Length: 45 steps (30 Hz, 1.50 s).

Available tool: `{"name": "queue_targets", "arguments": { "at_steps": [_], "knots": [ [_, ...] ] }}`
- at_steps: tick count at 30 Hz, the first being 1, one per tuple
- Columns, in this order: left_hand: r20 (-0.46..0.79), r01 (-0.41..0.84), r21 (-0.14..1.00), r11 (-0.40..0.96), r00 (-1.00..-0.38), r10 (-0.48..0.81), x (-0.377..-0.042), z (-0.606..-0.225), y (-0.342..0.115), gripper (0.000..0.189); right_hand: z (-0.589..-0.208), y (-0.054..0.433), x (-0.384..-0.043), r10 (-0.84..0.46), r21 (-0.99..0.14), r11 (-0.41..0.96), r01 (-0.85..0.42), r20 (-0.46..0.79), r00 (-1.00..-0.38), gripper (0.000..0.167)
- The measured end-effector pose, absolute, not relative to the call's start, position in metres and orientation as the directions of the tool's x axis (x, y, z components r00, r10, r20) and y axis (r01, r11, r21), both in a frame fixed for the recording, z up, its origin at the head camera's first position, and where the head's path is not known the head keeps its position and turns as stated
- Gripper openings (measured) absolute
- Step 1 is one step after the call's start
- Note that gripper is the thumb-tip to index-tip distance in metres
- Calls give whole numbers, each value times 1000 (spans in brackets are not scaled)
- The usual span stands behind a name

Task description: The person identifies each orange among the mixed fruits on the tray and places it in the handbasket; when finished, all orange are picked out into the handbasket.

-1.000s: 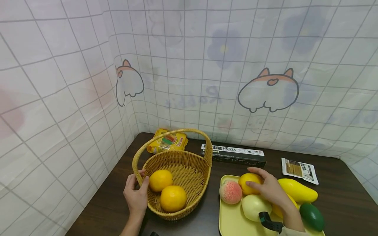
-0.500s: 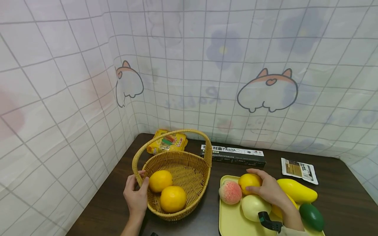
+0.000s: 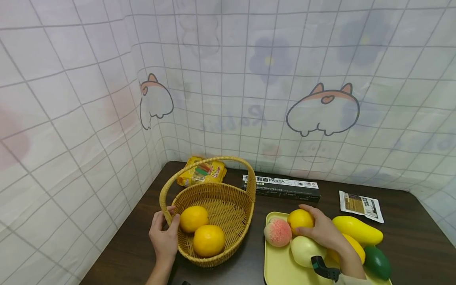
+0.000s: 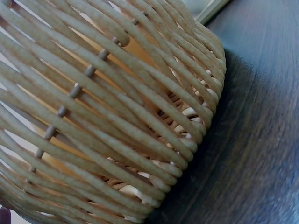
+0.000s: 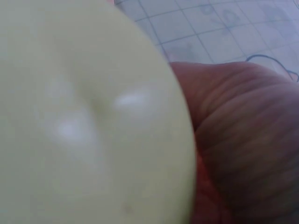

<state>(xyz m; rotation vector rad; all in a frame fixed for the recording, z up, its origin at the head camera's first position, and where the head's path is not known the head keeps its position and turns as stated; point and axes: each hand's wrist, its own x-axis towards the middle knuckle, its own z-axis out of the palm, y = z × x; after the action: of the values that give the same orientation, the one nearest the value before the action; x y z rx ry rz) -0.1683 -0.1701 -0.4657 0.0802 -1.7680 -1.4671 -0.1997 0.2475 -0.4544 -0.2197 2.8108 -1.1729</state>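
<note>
My left hand (image 3: 164,233) grips the left side of a wicker basket (image 3: 246,233), at the foot of its tall handle. Two yellow-orange fruits (image 3: 208,240) lie in the basket. Its woven wall (image 4: 107,102) fills most of the left wrist view. Over the yellow tray (image 3: 276,269), my right hand (image 3: 325,229) holds another yellow-orange fruit (image 3: 300,220), thumb in front and fingers behind. Beside that fruit sit a pink peach (image 3: 278,232) and a pale green fruit (image 3: 307,251). The pale green fruit (image 5: 93,116) hides the held one in the right wrist view.
Right of my right wrist lie a yellow mango (image 3: 360,230), a second yellow fruit (image 3: 355,248) and a dark green fruit (image 3: 376,262). Along the back are a yellow snack packet (image 3: 203,171), a black pasta box (image 3: 281,188) and a flat pouch (image 3: 361,206).
My right hand has shifted slightly around the fruit. The yellow fruit by my right wrist has moved a little to the right. My left hand and the basket stay put.
</note>
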Motion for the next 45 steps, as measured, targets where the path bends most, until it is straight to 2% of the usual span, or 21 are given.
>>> {"name": "queue_targets", "arguments": {
  "at_steps": [7,19,39,45],
  "knots": [
    [535,434,844,314,-662,-525,-168,-465,-170,17,-453,244,-201,-132,-693,717,-73,-33,-991,84],
    [513,413,858,305,-671,-535,-168,-466,-169,17,-456,242,-202,-74,-652,753,-91,54,-996,81],
    [508,417,861,291,-677,-533,-169,-467,-169,18,-429,228,-193,-15,-768,624,-146,175,-984,77],
    [526,429,850,305,-666,-529,-169,-467,-170,19,-418,205,-189,-43,-839,518,-166,169,-985,72]
  ]
}}
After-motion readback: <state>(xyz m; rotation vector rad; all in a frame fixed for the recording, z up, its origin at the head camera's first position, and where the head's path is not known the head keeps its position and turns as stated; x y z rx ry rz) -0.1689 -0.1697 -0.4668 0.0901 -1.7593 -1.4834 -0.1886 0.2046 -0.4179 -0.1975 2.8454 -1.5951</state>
